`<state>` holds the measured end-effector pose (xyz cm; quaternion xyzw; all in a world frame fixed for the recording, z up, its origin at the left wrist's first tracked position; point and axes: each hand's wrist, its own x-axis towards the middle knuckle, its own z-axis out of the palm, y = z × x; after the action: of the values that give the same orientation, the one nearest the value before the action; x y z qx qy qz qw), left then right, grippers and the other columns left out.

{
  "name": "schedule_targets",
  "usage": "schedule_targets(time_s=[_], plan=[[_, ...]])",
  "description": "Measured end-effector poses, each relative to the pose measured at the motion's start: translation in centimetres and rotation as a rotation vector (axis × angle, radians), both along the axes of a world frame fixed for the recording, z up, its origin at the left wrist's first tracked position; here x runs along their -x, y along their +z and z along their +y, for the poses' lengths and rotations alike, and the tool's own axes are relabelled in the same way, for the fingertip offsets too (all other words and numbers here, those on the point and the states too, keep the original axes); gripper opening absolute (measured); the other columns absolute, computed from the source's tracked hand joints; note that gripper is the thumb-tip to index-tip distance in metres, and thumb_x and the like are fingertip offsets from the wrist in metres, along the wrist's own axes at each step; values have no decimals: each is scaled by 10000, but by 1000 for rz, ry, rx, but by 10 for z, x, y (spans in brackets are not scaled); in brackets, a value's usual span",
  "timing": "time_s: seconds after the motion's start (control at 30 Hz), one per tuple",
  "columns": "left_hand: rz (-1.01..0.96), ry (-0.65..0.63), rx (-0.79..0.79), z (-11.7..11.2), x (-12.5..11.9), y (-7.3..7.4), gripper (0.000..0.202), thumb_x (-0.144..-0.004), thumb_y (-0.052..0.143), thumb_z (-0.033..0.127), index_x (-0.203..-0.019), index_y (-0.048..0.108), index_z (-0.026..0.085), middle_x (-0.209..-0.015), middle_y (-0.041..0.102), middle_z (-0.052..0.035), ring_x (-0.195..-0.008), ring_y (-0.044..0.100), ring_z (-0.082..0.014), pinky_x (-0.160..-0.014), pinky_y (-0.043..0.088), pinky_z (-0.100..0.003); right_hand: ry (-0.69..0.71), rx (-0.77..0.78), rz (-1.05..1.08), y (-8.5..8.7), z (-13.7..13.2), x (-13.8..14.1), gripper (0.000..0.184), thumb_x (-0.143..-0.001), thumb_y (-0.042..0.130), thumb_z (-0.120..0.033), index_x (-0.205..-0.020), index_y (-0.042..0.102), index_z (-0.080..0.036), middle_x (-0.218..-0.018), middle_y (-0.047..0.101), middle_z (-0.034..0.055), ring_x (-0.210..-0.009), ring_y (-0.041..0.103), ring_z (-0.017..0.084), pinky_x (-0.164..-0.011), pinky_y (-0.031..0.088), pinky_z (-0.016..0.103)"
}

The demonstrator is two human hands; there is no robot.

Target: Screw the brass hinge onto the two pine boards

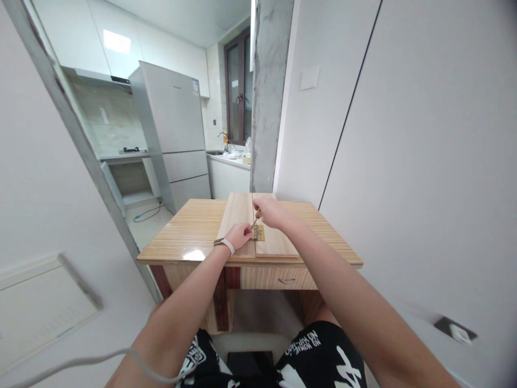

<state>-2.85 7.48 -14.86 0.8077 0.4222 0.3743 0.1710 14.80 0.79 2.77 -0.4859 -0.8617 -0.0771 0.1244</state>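
Screwdriver work on a brass hinge at the seam between two boards.
The right hand wraps its fingers round a screwdriver, its tip on the hinge that bridges the boards on the table. The left hand, fingers bunched, rests against the hinge, its grip unclear. Holding the tool square and the leaf flat should prevent slipping.
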Motion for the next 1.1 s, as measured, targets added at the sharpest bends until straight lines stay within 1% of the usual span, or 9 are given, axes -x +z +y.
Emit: schedule_targets(time_s=[0.07, 0.17, 0.23, 0.4, 0.5, 0.6, 0.8, 0.97, 1.1], plan=[[-78, 111, 21, 7, 3, -3, 17, -838, 689, 218, -832, 693, 202, -751, 694, -22, -702, 618, -179, -697, 470, -293, -16, -29, 72, 5, -8, -8, 47, -926, 662, -173, -964, 648, -195, -1010, 724, 83, -953, 638, 205, -762, 382, 273], [-131, 230, 61, 19, 13, -6, 83, -861, 673, 214, -914, 731, 188, -791, 724, -47, -755, 649, -184, -757, 500, -309, -57, -41, 184, 4, -19, -23, 44, -940, 650, -181, -976, 641, -203, -1021, 720, 64, -951, 630, 190, -772, 386, 265], [-97, 235, 70, 26, 19, -7, 99, -861, 666, 193, -905, 754, 190, -797, 736, -54, -778, 658, -191, -811, 512, -326, -89, -21, 230, -2, -23, -33, 29, -944, 650, -189, -965, 640, -206, -1009, 722, 55, -936, 631, 187, -766, 389, 264], [17, 216, 58, 35, 24, -10, 186, -838, 663, 101, -923, 789, 209, -951, 768, -74, -951, 680, -217, -956, 489, -331, -121, 12, 286, -10, -23, -51, 37, -926, 672, -181, -937, 644, -202, -982, 727, 53, -905, 637, 189, -760, 396, 268], [51, 254, 56, 35, 24, -13, 264, -842, 669, 90, -1062, 768, 195, -950, 757, -80, -949, 681, -222, -953, 493, -334, -154, -1, 324, -9, -20, -57, 46, -920, 686, -195, -951, 652, -202, -967, 729, 57, -879, 639, 189, -754, 399, 274], [66, 293, 63, 33, 26, -14, 313, -863, 649, 87, -1152, 725, 180, -940, 746, -75, -913, 682, -205, -920, 503, -323, -186, -29, 397, -12, -16, -63, 126, -895, 720, -214, -997, 647, -207, -939, 724, 45, -866, 642, 187, -757, 409, 275], [85, 336, 72, 22, 32, -13, 299, -885, 670, 153, -1183, 673, 175, -952, 730, -71, -903, 676, -199, -899, 502, -318, -229, -20, 588, -38, -5, -70, 279, -860, 735, -229, -1104, 600, -218, -838, 675, -8, -778, 626, 161, -697, 417, 255], [128, 337, 37, 9, 33, -18, 270, -888, 648, 186, -1157, 665, 166, -997, 718, -99, -929, 666, -228, -891, 497, -340, -221, -12, 592, -63, 6, -67, 239, -867, 720, -234, -1076, 605, -215, -831, 662, -1, -769, 609, 163, -698, 407, 261], [183, 352, 43, 0, 31, -22, 277, -899, 638, 224, -1169, 662, 168, -1039, 705, -107, -959, 650, -235, -914, 485, -352, -212, -7, 571, -75, 14, -63, 211, -884, 702, -231, -1069, 601, -219, -809, 661, 0, -752, 602, 165, -697, 400, 263]])
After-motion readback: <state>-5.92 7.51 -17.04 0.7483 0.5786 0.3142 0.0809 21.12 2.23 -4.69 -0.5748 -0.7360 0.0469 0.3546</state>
